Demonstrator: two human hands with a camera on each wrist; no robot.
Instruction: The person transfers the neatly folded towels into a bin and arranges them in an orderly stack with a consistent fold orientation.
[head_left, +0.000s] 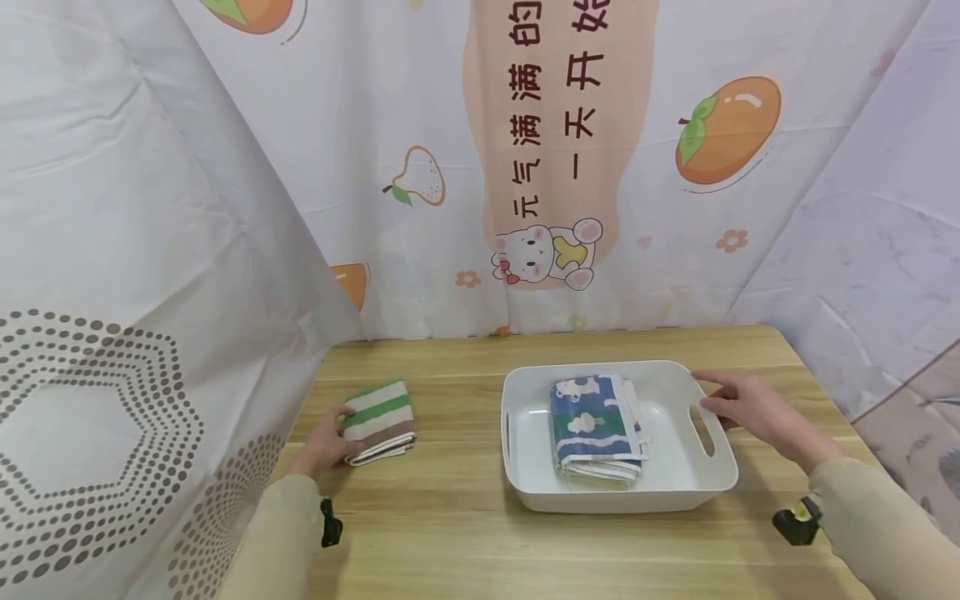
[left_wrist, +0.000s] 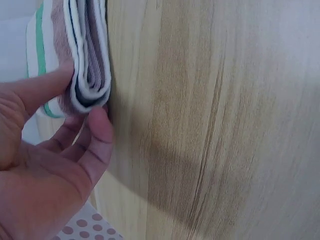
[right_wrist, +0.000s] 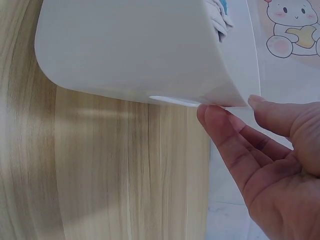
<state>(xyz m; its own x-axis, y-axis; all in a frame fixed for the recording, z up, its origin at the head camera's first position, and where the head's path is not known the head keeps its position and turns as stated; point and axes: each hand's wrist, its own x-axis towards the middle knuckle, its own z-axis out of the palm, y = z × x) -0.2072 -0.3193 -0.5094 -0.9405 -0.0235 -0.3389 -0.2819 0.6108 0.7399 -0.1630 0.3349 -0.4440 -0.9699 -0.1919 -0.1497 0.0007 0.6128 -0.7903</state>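
At the left of the table, my left hand (head_left: 331, 443) pinches the near-left edge of a folded towel (head_left: 380, 414) striped green, white and brown. In the left wrist view, the thumb lies on top of the towel's folded layers (left_wrist: 87, 60) and the fingers curl under them. A white plastic basket (head_left: 678, 487) with slot handles stands right of centre. Inside it lies a folded towel (head_left: 592, 421) in blue, green and white. My right hand (head_left: 753, 412) holds the basket's right rim near the handle slot, thumb at the edge and fingers against the outer wall (right_wrist: 125, 50).
The wooden table (head_left: 457, 542) carries both the basket and the striped towel, with bare wood between them. A printed curtain (head_left: 420, 250) hangs along the table's far edge, and more sheeting (head_left: 150, 250) hangs at the left.
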